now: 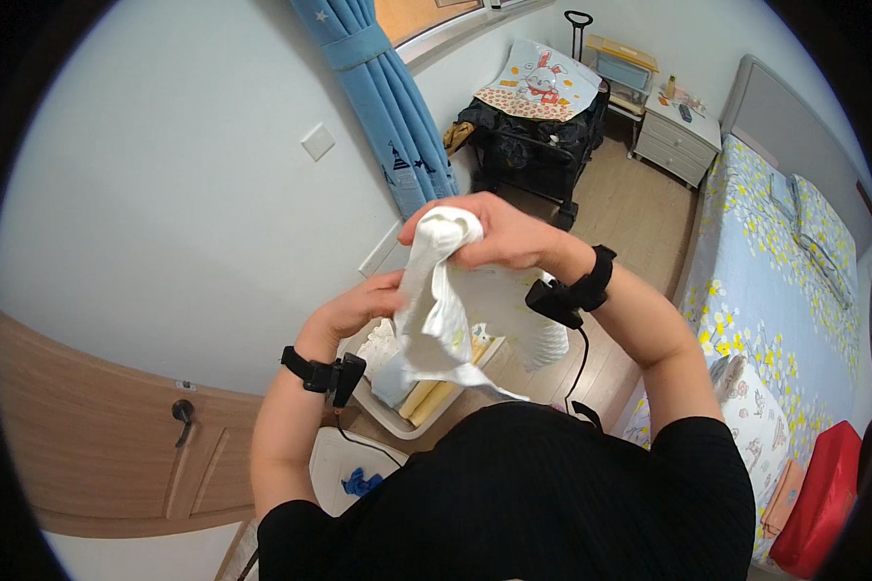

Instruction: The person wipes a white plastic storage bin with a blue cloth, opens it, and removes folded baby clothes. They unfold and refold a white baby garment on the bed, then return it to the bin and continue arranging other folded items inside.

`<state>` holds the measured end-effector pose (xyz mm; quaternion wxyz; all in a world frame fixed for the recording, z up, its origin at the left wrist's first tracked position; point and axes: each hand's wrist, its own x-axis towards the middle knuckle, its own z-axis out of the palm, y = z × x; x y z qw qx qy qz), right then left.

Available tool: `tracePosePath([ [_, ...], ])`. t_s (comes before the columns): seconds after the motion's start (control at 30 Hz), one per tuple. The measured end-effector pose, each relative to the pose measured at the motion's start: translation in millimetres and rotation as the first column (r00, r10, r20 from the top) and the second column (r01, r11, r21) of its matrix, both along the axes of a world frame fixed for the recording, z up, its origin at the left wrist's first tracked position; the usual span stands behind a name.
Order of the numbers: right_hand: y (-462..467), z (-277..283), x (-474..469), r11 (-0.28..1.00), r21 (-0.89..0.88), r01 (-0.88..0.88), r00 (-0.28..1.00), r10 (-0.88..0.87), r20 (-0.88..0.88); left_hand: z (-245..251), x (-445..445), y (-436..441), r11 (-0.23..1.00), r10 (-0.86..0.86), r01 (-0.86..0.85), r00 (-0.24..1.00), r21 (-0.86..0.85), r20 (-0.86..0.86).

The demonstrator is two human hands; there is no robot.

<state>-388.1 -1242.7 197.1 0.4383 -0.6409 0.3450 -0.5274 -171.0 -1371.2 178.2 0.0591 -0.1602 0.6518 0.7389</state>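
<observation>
A white cloth item [436,305], which looks like a small garment with a faint print, hangs bunched in front of my chest. My right hand [505,232] grips its gathered top, thumb below and fingers over it. At the cloth's left edge is my left hand [360,305], its blurred fingertips touching the fabric and partly hidden by it; whether they pinch it is unclear. Behind and below the cloth stands a pale plastic bin [400,430] holding folded textiles, among them yellow cloth [432,401] and light blue cloth [392,381]. The hanging cloth hides part of the bin.
A white lid or stool top [327,465] bears a blue cloth [362,482] near my left side. The bed [777,290] runs along the right. Ahead are a loaded black cart [527,163] and a nightstand [676,138]. A wooden door [109,421] is at left.
</observation>
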Motion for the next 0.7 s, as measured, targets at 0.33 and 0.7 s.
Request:
tracePosePath([
  [0.33,-7.0,15.2,-19.3,0.959,-0.047,0.28,0.937,-0.262,0.233,-47.6,-17.8,11.8,0.724,0.21,-0.398,0.905,-0.563,-0.371],
  [0.7,-28.4,11.6,-77.7,0.791,-0.222,0.57,0.655,-0.6,-0.459,38.1,-24.4,-40.1,0.112,0.314,-0.52,0.827,-0.847,-0.467],
])
